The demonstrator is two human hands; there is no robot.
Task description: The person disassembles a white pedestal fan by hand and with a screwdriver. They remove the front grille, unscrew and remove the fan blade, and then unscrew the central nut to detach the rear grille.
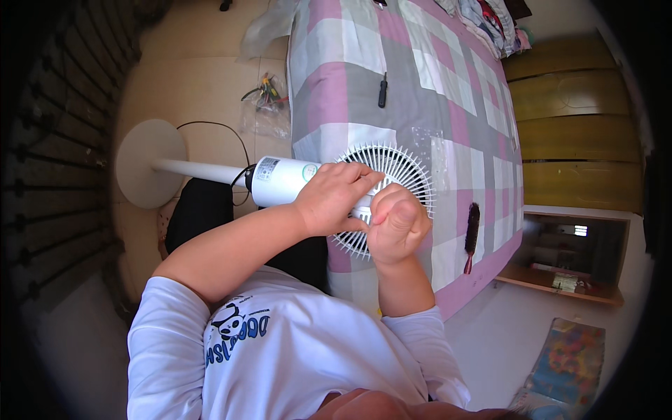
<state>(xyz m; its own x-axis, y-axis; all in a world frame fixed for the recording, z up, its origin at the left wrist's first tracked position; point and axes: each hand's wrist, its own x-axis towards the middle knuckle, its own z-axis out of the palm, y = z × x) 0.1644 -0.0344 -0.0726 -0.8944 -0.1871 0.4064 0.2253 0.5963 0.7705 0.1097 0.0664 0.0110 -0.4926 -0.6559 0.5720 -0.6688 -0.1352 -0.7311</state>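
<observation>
A white stand fan lies tipped across my lap and the bed's edge, its round base [133,164] at the left and its pole [203,170] running toward the bed. Over the bedspread sits the fan's round slatted grille [413,171], joined to a white cylindrical housing [276,187]. My left hand [334,199] grips the fan's back, fingers laid over the end of the housing and thumb below. Close beside it, my right hand [399,222] is closed in a fist against the centre of the grille's back; whatever it holds is hidden. A black cord [241,143] loops around the pole.
On the checked bedspread [434,105] lie a black screwdriver [383,92] and a dark hairbrush [472,231]. A clear plastic bag of tools [267,105] rests on the tiled floor. Yellow drawers [570,126] stand at the right, and dark railings [63,147] line the left.
</observation>
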